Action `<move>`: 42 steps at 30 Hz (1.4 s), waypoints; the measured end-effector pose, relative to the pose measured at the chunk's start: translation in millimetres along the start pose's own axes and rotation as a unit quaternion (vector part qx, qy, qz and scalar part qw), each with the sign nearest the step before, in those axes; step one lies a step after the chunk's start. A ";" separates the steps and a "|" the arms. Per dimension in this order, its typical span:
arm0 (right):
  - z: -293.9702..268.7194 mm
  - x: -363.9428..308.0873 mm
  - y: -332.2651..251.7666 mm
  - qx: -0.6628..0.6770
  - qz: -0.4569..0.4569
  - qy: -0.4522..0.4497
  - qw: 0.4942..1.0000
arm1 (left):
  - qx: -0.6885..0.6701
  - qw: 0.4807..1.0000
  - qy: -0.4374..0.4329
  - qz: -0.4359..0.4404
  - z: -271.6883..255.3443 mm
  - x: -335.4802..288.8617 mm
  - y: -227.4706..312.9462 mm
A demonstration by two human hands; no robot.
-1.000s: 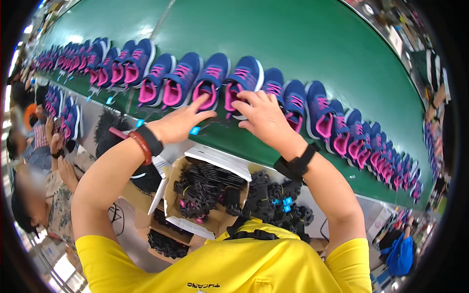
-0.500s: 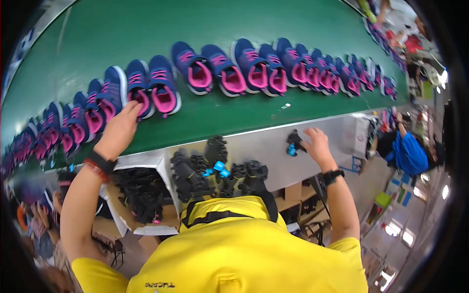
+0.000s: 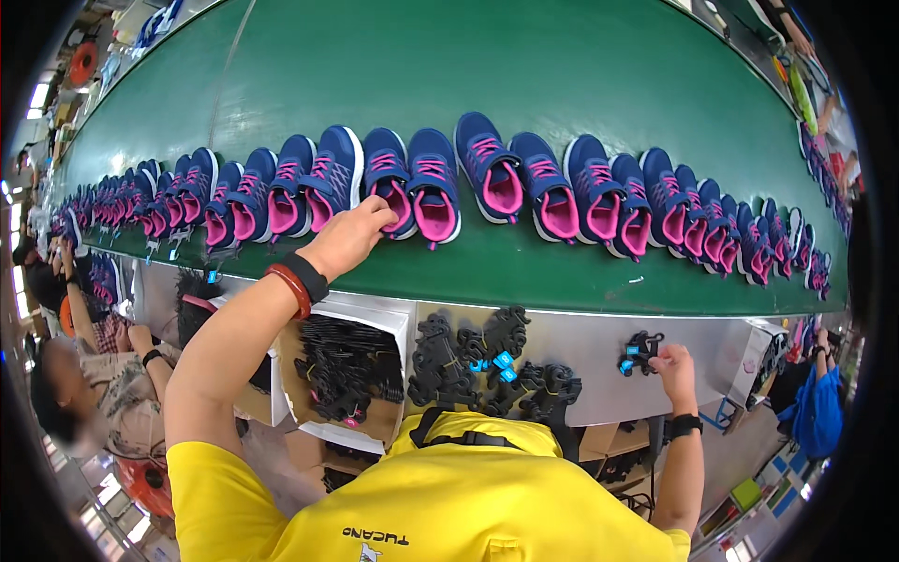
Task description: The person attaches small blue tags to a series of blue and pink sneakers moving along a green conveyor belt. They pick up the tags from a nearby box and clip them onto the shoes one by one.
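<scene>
Navy sneakers with pink laces and linings stand in a long row on the green table, heels toward me. My left hand (image 3: 348, 242) has its curled fingers at the heel opening of one sneaker (image 3: 386, 169), gripping its back edge. Its neighbour, another sneaker (image 3: 433, 178), stands close on the right. Over the grey metal ledge, my right hand (image 3: 676, 375) has its fingertips closed at the edge of a small cluster of black plastic shoe hangers (image 3: 642, 347) with blue tags. Part of that grip is hidden by the fingers.
Along the ledge (image 3: 609, 398) lie more black hangers (image 3: 449, 361) with blue tags. A white carton (image 3: 398, 328) full of black pieces stands to their left. The green tabletop (image 3: 356, 66) stretches beyond the shoes. At the left sits a co-worker (image 3: 122, 393); another in blue (image 3: 817, 407) is far right.
The view has swung, so everything appears shifted to the right. My right hand has come onto the small hanger cluster and its fingers have closed. My left hand stays at the same sneaker.
</scene>
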State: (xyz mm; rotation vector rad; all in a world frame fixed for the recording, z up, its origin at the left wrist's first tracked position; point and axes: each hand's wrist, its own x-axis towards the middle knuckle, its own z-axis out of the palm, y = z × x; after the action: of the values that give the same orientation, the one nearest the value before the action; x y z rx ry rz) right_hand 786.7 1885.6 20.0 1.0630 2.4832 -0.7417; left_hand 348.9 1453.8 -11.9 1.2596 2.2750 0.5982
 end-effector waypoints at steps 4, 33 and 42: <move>-14.1 15.5 -116.7 0.188 0.031 -0.147 0.971 | -0.021 1.000 -0.002 0.003 -5.6 -3.9 -7.6; 105.0 76.5 -396.1 0.226 -0.228 -0.367 0.873 | 0.120 0.980 -0.090 0.130 -23.4 -18.6 -3.6; 116.6 121.9 -369.2 -0.116 -0.574 -0.030 0.810 | 0.063 0.988 -0.131 -0.042 -26.4 -28.7 13.8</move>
State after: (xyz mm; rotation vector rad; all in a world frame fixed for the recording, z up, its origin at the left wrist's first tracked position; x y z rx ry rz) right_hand 443.7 1670.9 -12.4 -0.6846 2.8732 -0.6619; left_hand 355.9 1431.8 22.5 1.2146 2.1584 0.2454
